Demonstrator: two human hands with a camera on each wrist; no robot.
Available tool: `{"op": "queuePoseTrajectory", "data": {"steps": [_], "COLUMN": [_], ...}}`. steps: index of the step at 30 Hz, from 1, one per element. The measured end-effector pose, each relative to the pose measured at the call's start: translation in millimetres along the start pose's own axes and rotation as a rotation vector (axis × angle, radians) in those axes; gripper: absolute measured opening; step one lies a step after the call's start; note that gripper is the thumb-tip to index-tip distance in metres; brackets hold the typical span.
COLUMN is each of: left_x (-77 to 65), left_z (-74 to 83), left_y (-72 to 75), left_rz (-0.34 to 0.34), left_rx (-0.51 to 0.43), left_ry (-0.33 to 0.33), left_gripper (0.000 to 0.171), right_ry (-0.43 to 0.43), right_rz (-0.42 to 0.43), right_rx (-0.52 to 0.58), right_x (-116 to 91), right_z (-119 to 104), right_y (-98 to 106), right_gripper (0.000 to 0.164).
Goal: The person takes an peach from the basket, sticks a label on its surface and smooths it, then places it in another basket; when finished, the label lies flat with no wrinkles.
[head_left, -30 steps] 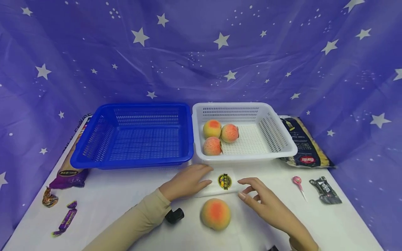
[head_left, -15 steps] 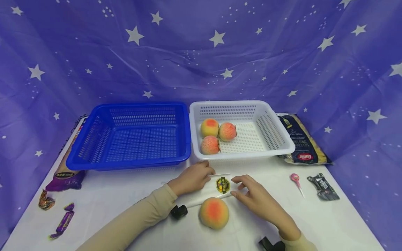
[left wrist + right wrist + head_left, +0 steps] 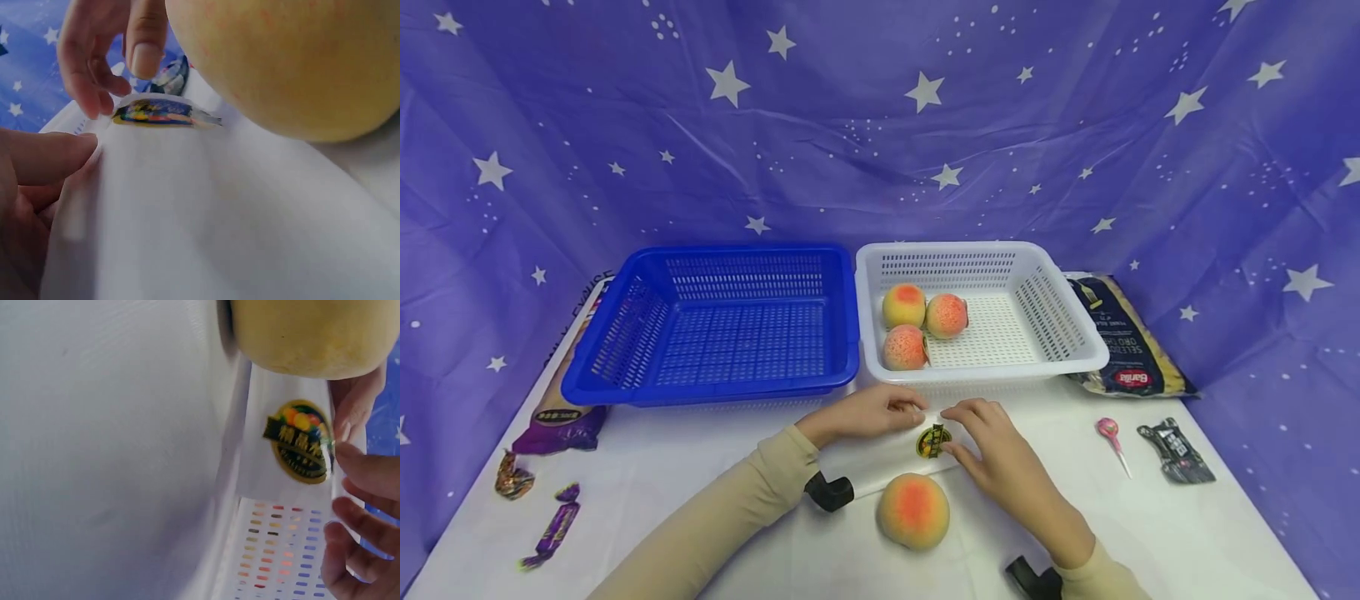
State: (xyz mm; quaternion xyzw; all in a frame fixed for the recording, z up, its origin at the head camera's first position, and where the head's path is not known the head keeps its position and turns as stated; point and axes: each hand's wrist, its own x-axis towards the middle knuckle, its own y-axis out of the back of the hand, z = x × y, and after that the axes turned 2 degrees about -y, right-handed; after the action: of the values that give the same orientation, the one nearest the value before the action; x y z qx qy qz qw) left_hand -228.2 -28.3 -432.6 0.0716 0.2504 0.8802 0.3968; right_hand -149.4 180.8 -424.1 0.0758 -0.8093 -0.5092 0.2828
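My left hand grips the far edge of a white strip of backing paper, thumb on top and fingers curled behind. A round black-and-gold fruit sticker sits near the strip's right end. In the right wrist view the sticker has a fruit picture and Chinese characters. My right hand is at that end, thumb touching the sticker's edge, its index finger apart from the thumb at the paper's far edge. A large peach lies on the table just nearer than the strip.
Behind stand a blue basket and a white basket with several peaches. A pasta bag, a lollipop and a black packet lie right. Wrapped candies and a purple-brown bag lie left.
My right hand has moved left onto the sticker's end of the strip. My left fingers have curled round the paper's far edge, and the strip has shifted slightly toward the peach.
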Motion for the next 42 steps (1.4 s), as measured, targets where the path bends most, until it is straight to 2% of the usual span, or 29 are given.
{"op": "queuePoseTrajectory", "data": {"steps": [7, 15, 22, 25, 29, 32, 35, 38, 40, 42], "left_x": [-1.3, 0.1, 1.1, 2.6, 3.4, 2.2, 0.8, -0.9, -3.9, -11.1], "left_z": [-2.3, -5.4, -5.6, -8.6, -15.7, -21.5, -26.3, -28.6, -25.5, -18.3], "left_y": [-0.4, -5.4, -8.5, -8.6, -8.5, -6.8, -5.0, -3.8, -3.5, -3.2], "left_rz": [-0.017, -0.049, -0.001, 0.038, 0.104, 0.17, 0.215, 0.243, 0.261, 0.3], "left_rx": [-0.081, -0.154, -0.163, -0.151, -0.067, 0.051, 0.136, 0.215, 0.273, 0.368], "left_ry": [0.018, 0.006, 0.059, 0.068, 0.068, 0.08, 0.095, 0.13, 0.171, 0.177], "left_gripper": [0.02, 0.02, 0.017, 0.02, 0.018, 0.015, 0.015, 0.017, 0.02, 0.024], "right_ry": [0.048, 0.043, 0.09, 0.103, 0.124, 0.169, 0.202, 0.189, 0.165, 0.14], "right_rz": [-0.006, 0.001, 0.075, 0.064, 0.059, 0.097, 0.144, 0.169, 0.178, 0.191], "right_rx": [0.021, 0.045, 0.008, 0.004, 0.026, 0.051, 0.089, 0.134, 0.164, 0.182], "right_x": [1.7, 0.7, 1.1, 1.5, 0.3, -1.1, -2.5, -4.5, -6.8, -10.0], "right_z": [-6.4, -6.2, -6.8, -7.9, -9.3, -9.8, -10.3, -10.9, -10.4, -9.2], "right_y": [-4.1, -7.2, -11.0, -10.9, -9.2, -7.4, -3.1, 4.1, 9.3, 13.5], "right_gripper": [0.025, 0.017, 0.023, 0.017, 0.005, 0.004, 0.008, 0.018, 0.023, 0.025]}}
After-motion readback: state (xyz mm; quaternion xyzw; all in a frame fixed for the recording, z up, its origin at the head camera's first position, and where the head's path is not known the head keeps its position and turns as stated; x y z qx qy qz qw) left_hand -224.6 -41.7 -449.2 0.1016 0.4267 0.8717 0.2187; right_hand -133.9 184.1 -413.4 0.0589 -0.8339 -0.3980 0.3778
